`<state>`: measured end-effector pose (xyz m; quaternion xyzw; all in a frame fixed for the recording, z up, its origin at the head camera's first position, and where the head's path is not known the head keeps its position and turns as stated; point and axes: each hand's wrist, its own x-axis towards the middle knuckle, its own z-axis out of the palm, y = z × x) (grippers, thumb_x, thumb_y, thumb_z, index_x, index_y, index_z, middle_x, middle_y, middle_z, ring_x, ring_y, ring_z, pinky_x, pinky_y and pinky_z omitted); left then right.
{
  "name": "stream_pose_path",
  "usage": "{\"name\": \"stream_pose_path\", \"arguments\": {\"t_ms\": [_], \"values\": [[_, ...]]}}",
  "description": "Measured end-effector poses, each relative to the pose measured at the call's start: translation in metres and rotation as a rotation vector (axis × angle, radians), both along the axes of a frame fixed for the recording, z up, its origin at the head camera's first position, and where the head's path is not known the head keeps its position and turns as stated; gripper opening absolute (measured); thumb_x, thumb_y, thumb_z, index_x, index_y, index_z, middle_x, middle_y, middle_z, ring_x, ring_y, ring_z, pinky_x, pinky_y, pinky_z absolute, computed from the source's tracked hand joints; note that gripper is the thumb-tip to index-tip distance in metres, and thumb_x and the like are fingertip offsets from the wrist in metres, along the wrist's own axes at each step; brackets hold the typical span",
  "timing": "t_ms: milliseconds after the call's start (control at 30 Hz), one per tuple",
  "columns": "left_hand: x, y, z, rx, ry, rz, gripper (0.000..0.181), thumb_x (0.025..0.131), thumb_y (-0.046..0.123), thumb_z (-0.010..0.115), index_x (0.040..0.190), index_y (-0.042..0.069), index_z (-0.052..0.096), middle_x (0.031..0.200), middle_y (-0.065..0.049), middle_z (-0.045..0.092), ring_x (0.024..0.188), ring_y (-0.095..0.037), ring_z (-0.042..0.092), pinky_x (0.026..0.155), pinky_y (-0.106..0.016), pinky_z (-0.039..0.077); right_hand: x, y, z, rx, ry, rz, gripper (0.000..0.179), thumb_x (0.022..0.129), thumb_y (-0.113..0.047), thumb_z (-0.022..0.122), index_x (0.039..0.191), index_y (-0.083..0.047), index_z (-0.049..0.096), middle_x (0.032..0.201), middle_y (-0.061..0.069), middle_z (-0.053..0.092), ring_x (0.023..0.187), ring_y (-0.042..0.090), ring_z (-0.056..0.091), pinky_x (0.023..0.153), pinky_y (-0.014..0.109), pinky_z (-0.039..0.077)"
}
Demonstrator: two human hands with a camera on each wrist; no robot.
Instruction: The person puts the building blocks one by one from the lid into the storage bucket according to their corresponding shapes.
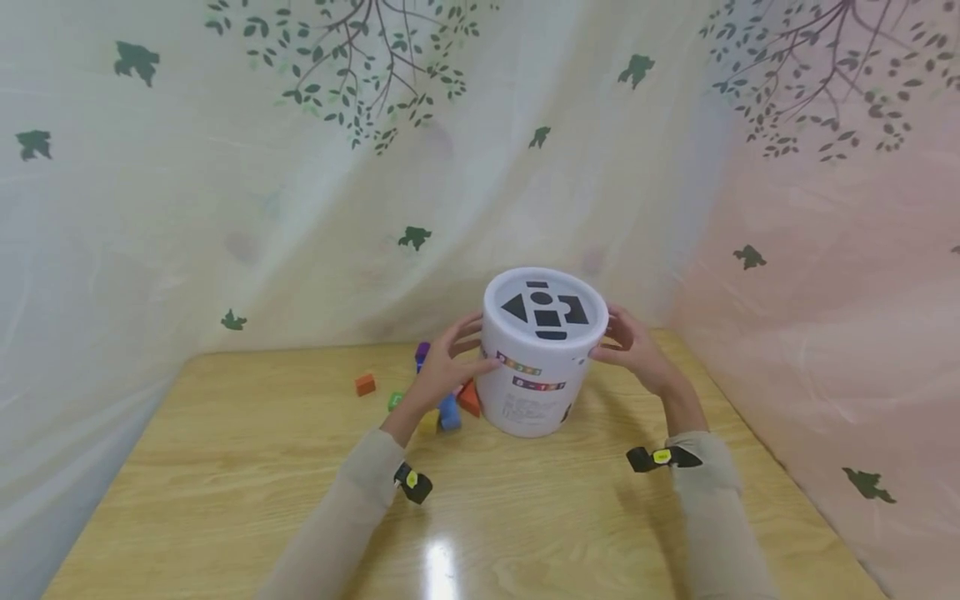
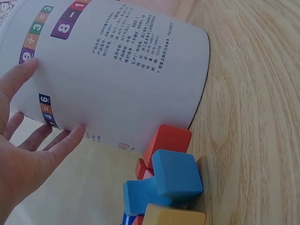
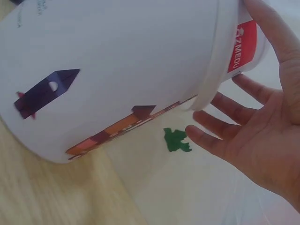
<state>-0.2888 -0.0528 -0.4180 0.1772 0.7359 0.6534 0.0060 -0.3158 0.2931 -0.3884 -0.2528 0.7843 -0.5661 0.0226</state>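
A white round tub [image 1: 528,400] with printed sums stands on the wooden table. Dark shape-sorter cutouts mark its lid [image 1: 562,300]. My left hand [image 1: 453,358] holds the tub's left side, its thumb on the printed front and its fingers spread round the side. On the opposite side my right hand [image 1: 637,350] holds the tub near the top, thumb forward, fingers beside a red label [image 3: 243,46]. Close to the tub's left base lie a red block [image 2: 168,140] and a blue block [image 2: 178,173], with a yellow block [image 2: 173,215] nearby.
An orange block [image 1: 365,384] lies farther left on the table [image 1: 247,467]. A green block [image 1: 395,401] and a purple block [image 1: 422,352] are partly behind the left hand. A patterned curtain [image 1: 337,208] hangs along the table's back and right edges.
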Motion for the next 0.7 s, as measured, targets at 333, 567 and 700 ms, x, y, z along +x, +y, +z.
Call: {"name": "stream_pose_path", "arguments": {"t_ms": [333, 567, 700], "values": [[0.004, -0.014, -0.005, -0.086, 0.064, 0.029, 0.077, 0.088, 0.028, 0.081, 0.154, 0.030, 0.041, 0.157, -0.009, 0.046, 0.142, -0.041, 0.046, 0.111, -0.062, 0.042, -0.010, -0.004, 0.015, -0.017, 0.049, 0.058, 0.081, 0.091, 0.001, 0.066, 0.161, -0.018, 0.028, 0.163, 0.007, 0.035, 0.149, 0.036, 0.035, 0.106, 0.025, 0.046], [0.012, -0.045, -0.007, -0.301, 0.096, 0.074, 0.077, 0.087, 0.036, 0.081, 0.153, 0.031, 0.042, 0.157, -0.009, 0.047, 0.144, -0.039, 0.044, 0.110, -0.063, 0.041, -0.011, -0.008, 0.019, -0.065, 0.039, 0.074, 0.077, 0.091, 0.001, 0.065, 0.159, -0.010, 0.031, 0.160, 0.014, 0.038, 0.144, 0.036, 0.039, 0.106, 0.022, 0.045], [0.014, -0.062, -0.009, -0.482, 0.170, 0.079, 0.076, 0.087, 0.040, 0.080, 0.152, 0.021, 0.046, 0.155, -0.009, 0.050, 0.142, -0.037, 0.047, 0.111, -0.060, 0.042, -0.010, -0.010, 0.019, -0.080, 0.044, 0.069, 0.075, 0.091, -0.001, 0.065, 0.158, -0.009, 0.033, 0.159, 0.015, 0.039, 0.139, 0.030, 0.046, 0.104, 0.022, 0.048]]}}
